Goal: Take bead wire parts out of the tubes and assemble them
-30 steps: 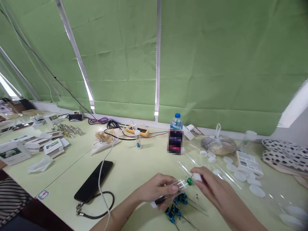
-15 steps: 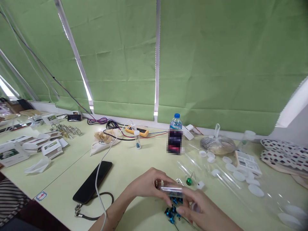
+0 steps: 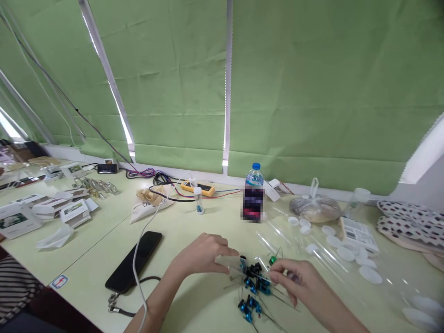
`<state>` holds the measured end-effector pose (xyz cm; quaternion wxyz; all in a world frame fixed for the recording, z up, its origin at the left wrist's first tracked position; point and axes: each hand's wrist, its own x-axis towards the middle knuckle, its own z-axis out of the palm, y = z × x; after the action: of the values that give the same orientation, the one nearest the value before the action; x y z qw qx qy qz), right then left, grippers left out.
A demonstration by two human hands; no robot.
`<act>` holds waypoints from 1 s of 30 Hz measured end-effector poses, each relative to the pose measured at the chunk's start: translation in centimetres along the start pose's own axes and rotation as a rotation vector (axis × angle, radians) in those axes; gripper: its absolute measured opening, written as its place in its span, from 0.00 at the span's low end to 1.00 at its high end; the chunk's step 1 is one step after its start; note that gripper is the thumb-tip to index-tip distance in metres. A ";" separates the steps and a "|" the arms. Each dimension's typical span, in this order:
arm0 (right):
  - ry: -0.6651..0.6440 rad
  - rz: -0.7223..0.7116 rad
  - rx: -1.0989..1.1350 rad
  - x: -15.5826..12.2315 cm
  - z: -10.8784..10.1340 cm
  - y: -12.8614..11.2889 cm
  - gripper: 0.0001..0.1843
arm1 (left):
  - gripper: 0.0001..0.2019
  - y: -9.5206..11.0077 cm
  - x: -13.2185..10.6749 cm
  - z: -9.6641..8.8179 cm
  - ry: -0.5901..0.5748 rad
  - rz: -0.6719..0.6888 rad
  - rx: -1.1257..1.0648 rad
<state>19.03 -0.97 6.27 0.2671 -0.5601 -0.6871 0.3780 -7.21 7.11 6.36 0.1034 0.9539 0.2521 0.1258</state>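
My left hand (image 3: 201, 254) reaches low over the table, its fingertips holding a clear plastic tube (image 3: 233, 267) that lies almost flat. Black capacitors (image 3: 254, 268) sit at the tube's mouth. Blue capacitors (image 3: 252, 305) with long wire legs are scattered just below. My right hand (image 3: 300, 282) is curled, its thumb and forefinger pinched together beside the blue capacitors (image 3: 262, 284); what they hold is hidden. A green capacitor (image 3: 273, 260) lies just above that hand.
A black phone (image 3: 135, 261) on a white cable lies to the left. Behind stand a small capped vial (image 3: 198, 200), a water bottle (image 3: 254, 178) and a tied plastic bag (image 3: 314, 208). White caps (image 3: 343, 253) and clear tubes (image 3: 321, 252) lie right; small boxes (image 3: 21, 221) far left.
The tube has gone from raised between both hands down to the table in my left hand. Black capacitors now lie at its mouth. My right hand has moved right, beside the blue ones.
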 end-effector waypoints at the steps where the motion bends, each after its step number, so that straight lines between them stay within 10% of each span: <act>1: 0.008 -0.005 -0.049 0.0 -0.5 0.1 0.18 | 0.21 -0.2 0.0 0.2 0.001 0.006 0.079; 9: 0.056 0.012 -0.310 0.4 -1.0 0.3 0.14 | 0.15 -0.7 0.8 1.2 0.228 0.077 0.353; 17: 0.049 -0.032 -0.598 0.3 2.0 1.3 0.12 | 0.16 0.1 1.3 2.5 0.439 -0.329 -0.357; 22: 0.027 0.005 -0.664 0.0 1.9 0.8 0.10 | 0.16 1.9 2.2 3.9 0.458 -0.309 -0.698; 30: 0.164 -0.190 -0.524 -2.0 1.2 -1.7 0.23 | 0.20 4.7 2.6 5.9 0.629 0.113 0.070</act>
<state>17.61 -3.28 7.07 0.2022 -0.5719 -0.7867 0.1146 -1.20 3.63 2.43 -0.0194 0.8838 0.2226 0.4111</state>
